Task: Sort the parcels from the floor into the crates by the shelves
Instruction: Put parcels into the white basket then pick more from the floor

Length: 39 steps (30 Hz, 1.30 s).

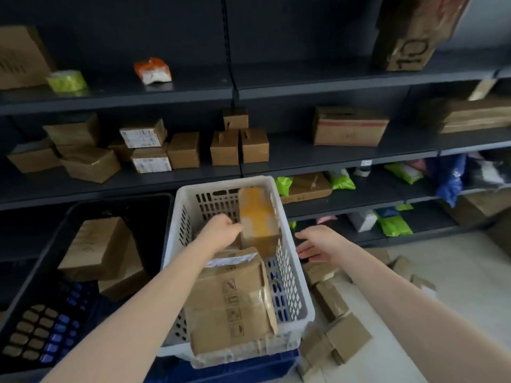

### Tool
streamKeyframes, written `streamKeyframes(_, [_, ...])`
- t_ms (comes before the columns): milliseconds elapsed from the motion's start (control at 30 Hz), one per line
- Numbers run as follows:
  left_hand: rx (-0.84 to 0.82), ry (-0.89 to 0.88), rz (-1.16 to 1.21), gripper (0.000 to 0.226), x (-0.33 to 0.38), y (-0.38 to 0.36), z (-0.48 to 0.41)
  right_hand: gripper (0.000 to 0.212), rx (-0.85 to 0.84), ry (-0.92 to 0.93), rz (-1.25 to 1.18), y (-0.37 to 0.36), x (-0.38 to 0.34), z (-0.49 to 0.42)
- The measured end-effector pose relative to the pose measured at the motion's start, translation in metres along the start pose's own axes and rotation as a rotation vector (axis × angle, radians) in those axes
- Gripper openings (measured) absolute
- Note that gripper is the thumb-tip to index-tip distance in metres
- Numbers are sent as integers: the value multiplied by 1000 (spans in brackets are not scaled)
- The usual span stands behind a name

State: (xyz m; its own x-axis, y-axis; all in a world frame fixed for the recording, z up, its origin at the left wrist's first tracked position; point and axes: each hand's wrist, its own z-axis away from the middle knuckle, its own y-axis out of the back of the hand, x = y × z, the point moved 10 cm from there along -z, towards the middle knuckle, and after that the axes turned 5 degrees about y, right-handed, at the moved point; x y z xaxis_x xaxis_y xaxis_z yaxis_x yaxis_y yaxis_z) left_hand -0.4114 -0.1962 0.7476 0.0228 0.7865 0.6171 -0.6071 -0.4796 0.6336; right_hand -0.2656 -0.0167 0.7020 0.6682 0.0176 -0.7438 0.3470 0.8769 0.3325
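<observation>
A white perforated crate (293, 283) stands in front of the shelves on top of a blue crate (249, 364). Inside it, my left hand (221, 230) grips the left edge of a tall taped cardboard parcel (258, 217) that leans upright against the far right wall. A larger brown parcel (229, 305) with handling symbols lies nearer in the same crate. My right hand (318, 243) hovers open just outside the crate's right rim, holding nothing. Several small cardboard parcels (331, 299) lie on the floor to the right of the crate.
A black crate (55, 244) at the left holds brown boxes (102, 250). Dark shelves (304, 158) behind carry many cardboard boxes and green, orange and blue bags. Pale floor (456, 272) stretches out to the right.
</observation>
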Motion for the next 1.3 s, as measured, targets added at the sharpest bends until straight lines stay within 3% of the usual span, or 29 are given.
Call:
streamKeyframes(167, [-145,-204,-20,19,69,-61,35,29,94,-38,-44,38,34,49])
streamKeyframes(400, [-279,-285,-92,18,132,-149,72,26,273,-27,-124,138,86,93])
streamKeyframes(533, [-323,-271,-96,26,162,-204,77,36,310,-50,-140,192,122,95])
streamKeyframes(633, [-328,-249,-95,17,187,-250,74,33,291,-60,-108,234,147,88])
streamKeyframes(800, [-317,-98,-48,31,203,-326,49,29,247,-60,-62,304,187,44])
streamKeyframes(933, [-310,-13,-97,13,187,-383,25,6,161,-101,-38,329,237,-1])
streamKeyframes(1167, [-417,84,-268,26,86,-515,-41,13,71,-336,-50,308,388,-95])
streamKeyframes(1267, [-450,119,-273,6,23,-575,-80,16,21,-404,-68,272,465,-151])
streamKeyframes(1300, [-455,128,-289,17,-3,-597,-98,17,11,-409,-70,258,491,-175])
